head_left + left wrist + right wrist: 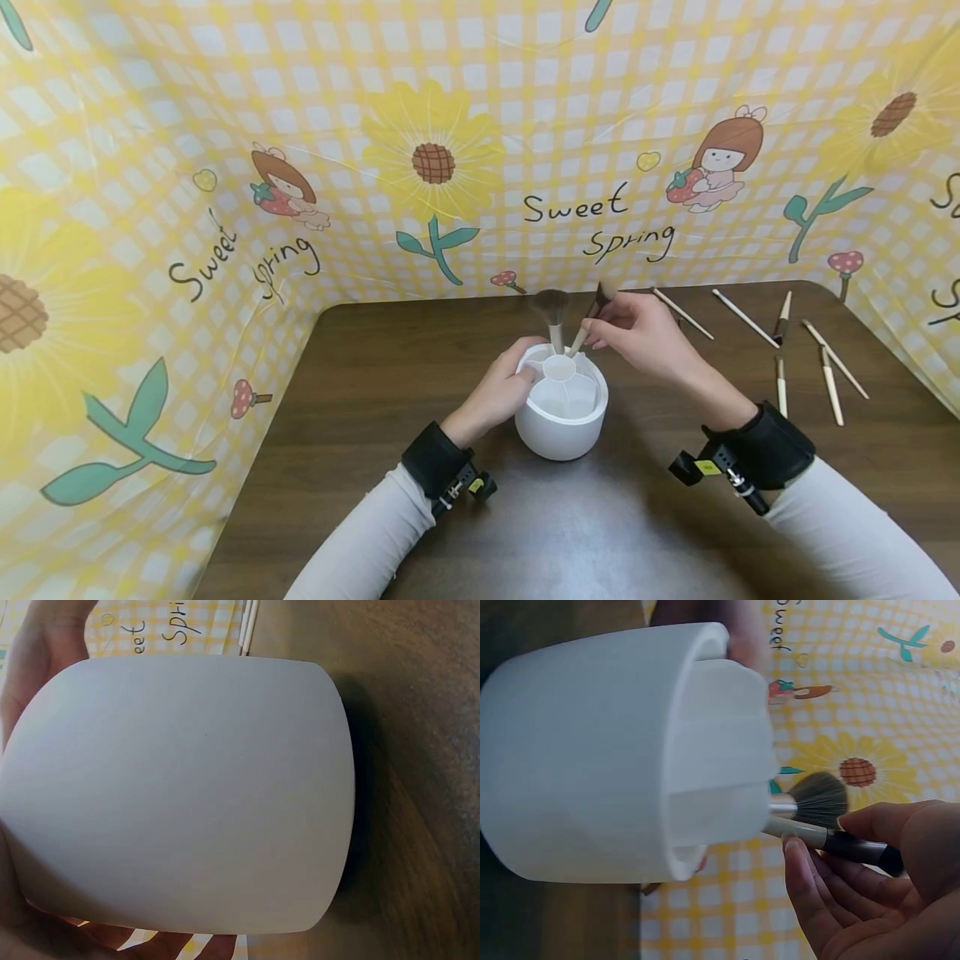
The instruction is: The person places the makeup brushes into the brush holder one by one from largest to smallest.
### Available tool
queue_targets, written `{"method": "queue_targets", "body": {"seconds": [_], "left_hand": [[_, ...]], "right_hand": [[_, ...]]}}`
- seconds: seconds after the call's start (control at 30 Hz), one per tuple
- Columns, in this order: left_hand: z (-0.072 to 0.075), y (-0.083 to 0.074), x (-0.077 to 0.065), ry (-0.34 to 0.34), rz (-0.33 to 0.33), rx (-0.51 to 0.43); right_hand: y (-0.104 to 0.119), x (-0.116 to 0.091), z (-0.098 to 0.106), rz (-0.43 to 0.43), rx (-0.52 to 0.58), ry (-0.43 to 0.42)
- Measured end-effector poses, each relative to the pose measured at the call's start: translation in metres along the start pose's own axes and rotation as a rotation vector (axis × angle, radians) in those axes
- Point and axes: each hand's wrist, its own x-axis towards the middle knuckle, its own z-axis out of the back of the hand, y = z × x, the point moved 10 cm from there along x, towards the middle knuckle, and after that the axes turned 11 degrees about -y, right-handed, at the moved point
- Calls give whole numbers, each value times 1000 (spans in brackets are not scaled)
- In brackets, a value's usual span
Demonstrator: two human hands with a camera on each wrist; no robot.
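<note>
A white round brush holder [561,433] with divided compartments stands on the table. My left hand [501,388] grips its left side, the thumb over the rim; in the left wrist view the fingers wrap round the holder's wall [187,795]. One large fluffy makeup brush [552,310] stands bristles up in a back compartment. My right hand [637,333] pinches a second makeup brush [847,846] with a pale handle and a dark ferrule. Its handle end is at the holder's back right rim, tilted, bristles up. How deep that end sits is hidden.
Several loose makeup brushes lie at the right of the brown table [360,400], among them a thin brush [746,318] and a brush with dark bristles [782,318]. A yellow checked cloth [337,100] with printed flowers hangs behind and at the sides.
</note>
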Motion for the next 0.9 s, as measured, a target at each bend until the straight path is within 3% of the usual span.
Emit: {"method": "queue_targets", "body": {"seconds": [0.07,0.13,0.3,0.57,0.9], "left_hand": [[2,-11,-4,2,7,-2],[2,-11,-4,4,13,1],[-5,19,8,-5,11,-3],[-4,21,6,-13,11,19],[-3,19,4,-37,9,26]], "right_hand": [[1,-2,-4,-11,3,12],[-6,-3,-6,-18,-5,12],[-36,1,-12,-9,-37,2],[-43,-5,-18,2,-106,3],[-54,-12,-26,-31,-112,50]]}}
